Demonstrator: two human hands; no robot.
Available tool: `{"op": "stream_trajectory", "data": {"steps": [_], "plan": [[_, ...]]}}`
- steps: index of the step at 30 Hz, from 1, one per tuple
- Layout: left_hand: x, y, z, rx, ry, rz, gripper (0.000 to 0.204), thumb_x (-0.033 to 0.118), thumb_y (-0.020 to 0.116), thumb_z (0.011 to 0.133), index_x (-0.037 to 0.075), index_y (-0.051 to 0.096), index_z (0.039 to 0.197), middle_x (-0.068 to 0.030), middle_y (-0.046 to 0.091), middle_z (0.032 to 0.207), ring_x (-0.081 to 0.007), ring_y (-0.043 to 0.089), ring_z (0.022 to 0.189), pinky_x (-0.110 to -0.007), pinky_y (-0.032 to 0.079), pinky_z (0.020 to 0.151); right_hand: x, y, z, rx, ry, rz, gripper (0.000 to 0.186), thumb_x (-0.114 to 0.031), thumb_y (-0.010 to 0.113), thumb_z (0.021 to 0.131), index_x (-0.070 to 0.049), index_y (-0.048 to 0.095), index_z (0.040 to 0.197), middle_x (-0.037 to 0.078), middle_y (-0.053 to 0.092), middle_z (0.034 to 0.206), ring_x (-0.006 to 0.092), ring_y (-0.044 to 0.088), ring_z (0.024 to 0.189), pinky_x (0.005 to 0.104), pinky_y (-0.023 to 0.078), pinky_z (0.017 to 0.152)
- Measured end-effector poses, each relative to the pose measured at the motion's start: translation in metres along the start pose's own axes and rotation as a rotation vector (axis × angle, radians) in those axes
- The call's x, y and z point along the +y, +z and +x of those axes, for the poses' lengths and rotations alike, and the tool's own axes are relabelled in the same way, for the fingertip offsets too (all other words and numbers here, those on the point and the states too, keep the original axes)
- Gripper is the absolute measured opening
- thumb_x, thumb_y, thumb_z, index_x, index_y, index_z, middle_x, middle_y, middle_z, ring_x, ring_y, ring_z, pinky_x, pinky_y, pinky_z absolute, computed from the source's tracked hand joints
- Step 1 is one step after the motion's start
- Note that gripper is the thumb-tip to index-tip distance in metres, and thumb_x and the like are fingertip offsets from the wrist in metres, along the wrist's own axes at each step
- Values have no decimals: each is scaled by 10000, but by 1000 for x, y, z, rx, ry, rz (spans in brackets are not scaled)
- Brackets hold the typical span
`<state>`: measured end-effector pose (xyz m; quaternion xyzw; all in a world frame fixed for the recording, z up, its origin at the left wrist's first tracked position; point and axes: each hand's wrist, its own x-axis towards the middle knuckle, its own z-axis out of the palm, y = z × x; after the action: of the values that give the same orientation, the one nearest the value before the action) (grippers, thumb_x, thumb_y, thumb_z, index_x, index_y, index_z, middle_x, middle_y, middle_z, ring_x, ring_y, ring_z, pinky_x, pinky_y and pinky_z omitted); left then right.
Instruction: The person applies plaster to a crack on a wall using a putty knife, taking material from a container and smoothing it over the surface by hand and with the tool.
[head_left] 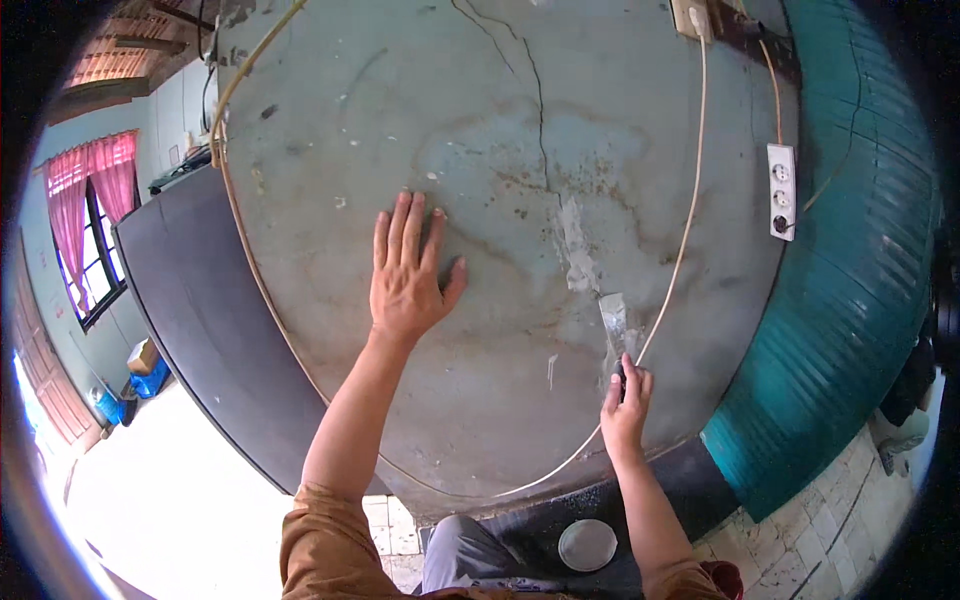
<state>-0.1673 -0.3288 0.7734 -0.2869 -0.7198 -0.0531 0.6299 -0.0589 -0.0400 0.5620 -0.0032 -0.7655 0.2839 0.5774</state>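
Note:
My left hand [408, 285] lies flat against a stained grey-green wall [480, 400], its fingers stretched upward and holding nothing. Lower and to the right, my right hand [628, 405] grips the dark handle of a putty knife [613, 312], whose broad metal blade points up and rests at the wall. Just above the blade is a rough pale grey patch of filler [576, 245]. A dark crack [541, 120] runs down from the top of the wall to this patch. More whitish smears surround the blade.
A pale cable [690, 215] hangs from a wall socket [690, 18] and loops low past my right hand. A white power strip [782, 190] hangs at the right beside green corrugated sheeting [850, 270]. Below sits a round whitish container or lid [587, 545]. A dark panel [215, 320] stands left.

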Motion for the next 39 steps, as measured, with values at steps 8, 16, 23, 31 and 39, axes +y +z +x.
{"op": "stream_trajectory", "data": {"steps": [8,16,23,31,39], "plan": [[1,1,0,0,12,-31,666,279,678,831,-15,477,1394,-224,360,1534,-381,271,1477,-559,230,1194,5,0,-21,-2,20,-9,462,-7,592,936,-32,505,1389,189,521,1041,361,528,936,458,457,843],[-4,9,2,25,41,9,597,288,651,883,26,490,1395,-209,379,1529,-379,283,1472,-559,229,1190,14,-7,-22,-66,-12,-51,471,-10,597,934,-54,509,1394,158,538,1027,330,526,937,461,448,866],[-1,19,-1,101,121,53,590,299,637,914,48,473,1422,-201,392,1524,-380,335,1444,-546,254,1179,12,-3,-6,-46,-16,-93,531,-26,602,939,-80,459,1447,159,523,1016,316,520,926,432,456,841],[-3,24,-3,183,222,157,571,357,618,945,73,482,1422,-187,463,1470,-354,392,1417,-546,309,1149,-12,3,-101,-101,150,71,509,-55,599,943,-49,449,1430,171,534,1063,318,544,959,407,475,840],[-17,32,6,254,381,222,582,464,626,947,97,520,1386,-184,533,1390,-344,504,1307,-510,404,1075,33,-16,-254,-14,779,166,381,-145,568,1007,8,512,1352,96,536,1051,143,538,846,293,483,774]]}}
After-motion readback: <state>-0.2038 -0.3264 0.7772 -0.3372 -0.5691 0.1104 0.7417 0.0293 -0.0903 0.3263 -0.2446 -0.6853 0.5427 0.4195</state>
